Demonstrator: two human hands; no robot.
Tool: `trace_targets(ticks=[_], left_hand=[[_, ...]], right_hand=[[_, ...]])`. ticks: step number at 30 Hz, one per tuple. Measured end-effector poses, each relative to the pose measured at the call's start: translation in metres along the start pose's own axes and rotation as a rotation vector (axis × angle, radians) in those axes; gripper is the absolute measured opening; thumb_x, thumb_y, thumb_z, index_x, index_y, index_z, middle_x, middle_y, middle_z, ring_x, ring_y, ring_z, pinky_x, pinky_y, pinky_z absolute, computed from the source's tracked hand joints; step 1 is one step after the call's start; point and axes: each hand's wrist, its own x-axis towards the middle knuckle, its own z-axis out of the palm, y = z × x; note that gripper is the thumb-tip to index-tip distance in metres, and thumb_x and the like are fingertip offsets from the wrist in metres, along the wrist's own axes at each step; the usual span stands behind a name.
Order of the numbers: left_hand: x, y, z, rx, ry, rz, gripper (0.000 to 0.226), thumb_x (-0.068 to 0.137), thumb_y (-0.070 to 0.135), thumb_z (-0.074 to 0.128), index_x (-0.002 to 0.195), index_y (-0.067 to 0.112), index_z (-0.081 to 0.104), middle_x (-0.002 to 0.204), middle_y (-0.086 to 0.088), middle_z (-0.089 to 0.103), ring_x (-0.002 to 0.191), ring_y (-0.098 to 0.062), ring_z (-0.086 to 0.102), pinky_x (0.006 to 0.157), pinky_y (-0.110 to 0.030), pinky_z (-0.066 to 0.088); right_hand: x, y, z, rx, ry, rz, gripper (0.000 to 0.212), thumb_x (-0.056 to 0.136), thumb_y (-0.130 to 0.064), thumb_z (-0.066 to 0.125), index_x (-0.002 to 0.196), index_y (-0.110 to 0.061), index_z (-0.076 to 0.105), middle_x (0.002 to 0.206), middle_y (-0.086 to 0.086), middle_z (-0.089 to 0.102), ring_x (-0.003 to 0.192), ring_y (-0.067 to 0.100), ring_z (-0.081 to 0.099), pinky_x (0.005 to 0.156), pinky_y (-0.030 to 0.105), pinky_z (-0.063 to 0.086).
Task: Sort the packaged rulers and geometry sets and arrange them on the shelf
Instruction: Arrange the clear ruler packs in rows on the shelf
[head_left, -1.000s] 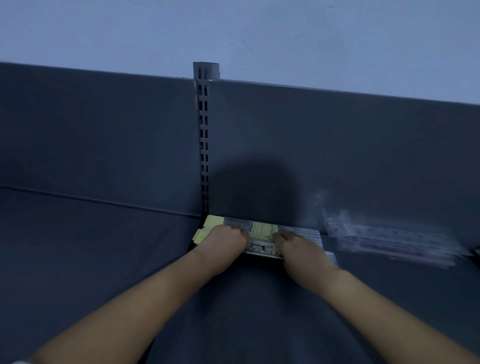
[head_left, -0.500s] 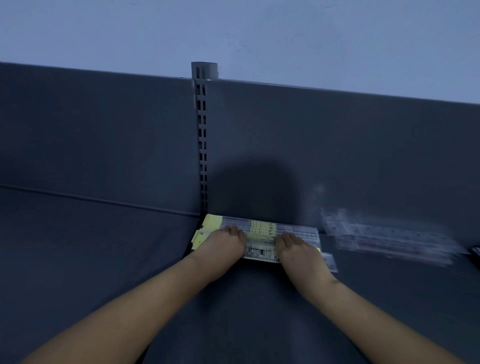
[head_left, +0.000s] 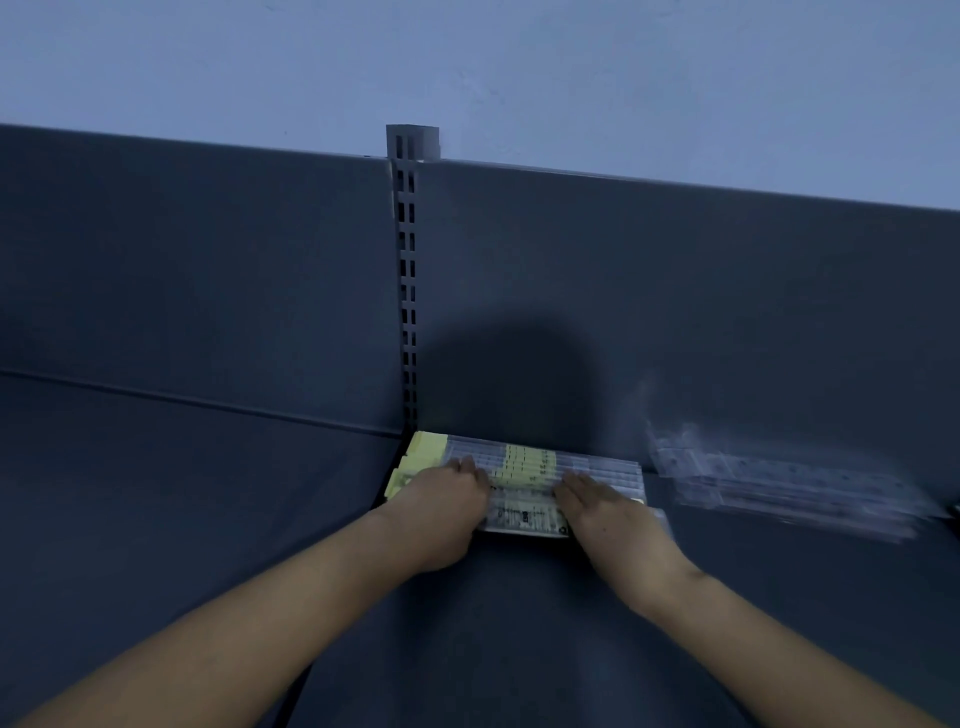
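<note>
A stack of packaged rulers (head_left: 524, 470) with yellow labels lies flat on the dark shelf (head_left: 519, 623), pushed against the back panel beside the slotted upright. My left hand (head_left: 441, 506) rests on the stack's left part with fingers stretched forward. My right hand (head_left: 605, 512) lies flat on its right part, fingers straight. To the right, a second pile of clear packaged rulers (head_left: 789, 483) lies on the shelf, blurred.
A grey slotted upright post (head_left: 407, 291) divides the shelf's back panel (head_left: 675, 312) into two bays. The left bay (head_left: 182, 493) of the shelf is dark and bare. A pale wall rises behind.
Both hands have flattened on the stack, fingers stretching out. The stack sits a little closer to the back panel.
</note>
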Motion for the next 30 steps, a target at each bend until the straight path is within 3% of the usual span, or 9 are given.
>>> trace_targets(ticks=[5, 11, 14, 17, 19, 21, 26, 30], left_hand=[[0.004, 0.006, 0.006, 0.096, -0.01, -0.027, 0.061, 0.091, -0.005, 0.044, 0.144, -0.009, 0.014, 0.149, -0.032, 0.02, 0.136, -0.037, 0.029, 0.102, -0.042, 0.042], [0.001, 0.009, 0.004, 0.071, -0.03, -0.039, 0.054, 0.093, -0.007, 0.034, 0.143, -0.012, 0.012, 0.147, -0.034, 0.023, 0.135, -0.04, 0.031, 0.099, -0.043, 0.041], [-0.005, 0.004, -0.003, -0.078, -0.064, -0.031, 0.058, 0.091, 0.003, 0.044, 0.143, -0.005, 0.02, 0.148, -0.026, 0.024, 0.136, -0.033, 0.029, 0.106, -0.039, 0.038], [-0.014, -0.001, -0.009, -0.321, -0.082, -0.018, 0.067, 0.089, 0.027, 0.051, 0.143, 0.0, 0.024, 0.153, -0.02, 0.017, 0.142, -0.027, 0.018, 0.112, -0.037, 0.03], [-0.019, -0.002, -0.009, -0.399, -0.095, -0.007, 0.08, 0.088, 0.037, 0.053, 0.147, 0.002, 0.013, 0.157, -0.016, 0.002, 0.146, -0.025, 0.003, 0.117, -0.033, 0.019], [-0.024, -0.001, -0.005, -0.437, -0.079, -0.007, 0.085, 0.089, 0.039, 0.052, 0.149, 0.004, 0.004, 0.158, -0.012, -0.009, 0.146, -0.021, -0.007, 0.117, -0.028, 0.01], [-0.031, -0.001, -0.001, -0.532, 0.041, 0.012, 0.059, 0.091, 0.026, 0.049, 0.143, 0.005, 0.029, 0.159, -0.007, 0.003, 0.146, -0.017, 0.004, 0.113, -0.021, 0.013], [-0.031, -0.005, 0.0, -0.588, 0.048, 0.029, 0.063, 0.089, 0.032, 0.055, 0.143, 0.009, 0.033, 0.158, -0.001, 0.009, 0.144, -0.011, 0.008, 0.104, -0.01, 0.011]], right_hand=[[-0.003, 0.009, 0.0, 0.132, -0.001, 0.02, 0.053, 0.091, -0.01, 0.041, 0.143, -0.01, 0.029, 0.151, 0.006, 0.028, 0.138, 0.019, 0.028, 0.111, 0.028, 0.028], [-0.005, -0.001, -0.003, 0.023, -0.085, 0.014, 0.065, 0.092, 0.008, 0.034, 0.148, -0.001, 0.003, 0.157, 0.016, 0.002, 0.146, 0.024, 0.008, 0.115, 0.029, 0.01], [-0.005, -0.001, 0.001, 0.083, -0.048, 0.041, 0.065, 0.092, 0.007, 0.035, 0.148, -0.004, 0.004, 0.158, 0.014, 0.003, 0.146, 0.022, 0.008, 0.115, 0.029, 0.009], [-0.008, 0.006, 0.004, 0.24, -0.047, 0.03, 0.07, 0.093, -0.015, 0.045, 0.15, -0.009, 0.006, 0.159, 0.006, 0.001, 0.146, 0.016, 0.003, 0.114, 0.02, 0.004], [-0.012, 0.01, 0.005, 0.302, -0.103, 0.011, 0.081, 0.09, -0.035, 0.049, 0.15, -0.012, 0.0, 0.159, 0.002, -0.008, 0.146, 0.012, -0.005, 0.11, 0.017, -0.002], [-0.014, 0.013, 0.004, 0.317, -0.135, -0.008, 0.088, 0.087, -0.042, 0.051, 0.151, -0.014, -0.002, 0.158, -0.002, -0.013, 0.145, 0.009, -0.009, 0.106, 0.014, -0.004], [-0.016, 0.022, 0.006, 0.444, -0.073, -0.038, 0.076, 0.085, -0.031, 0.057, 0.15, -0.027, 0.016, 0.157, -0.014, 0.0, 0.143, 0.0, 0.003, 0.109, 0.01, 0.008], [-0.018, 0.029, 0.009, 0.476, -0.03, -0.08, 0.069, 0.086, -0.04, 0.06, 0.146, -0.034, 0.025, 0.155, -0.019, 0.01, 0.14, -0.004, 0.008, 0.105, 0.006, 0.007]])
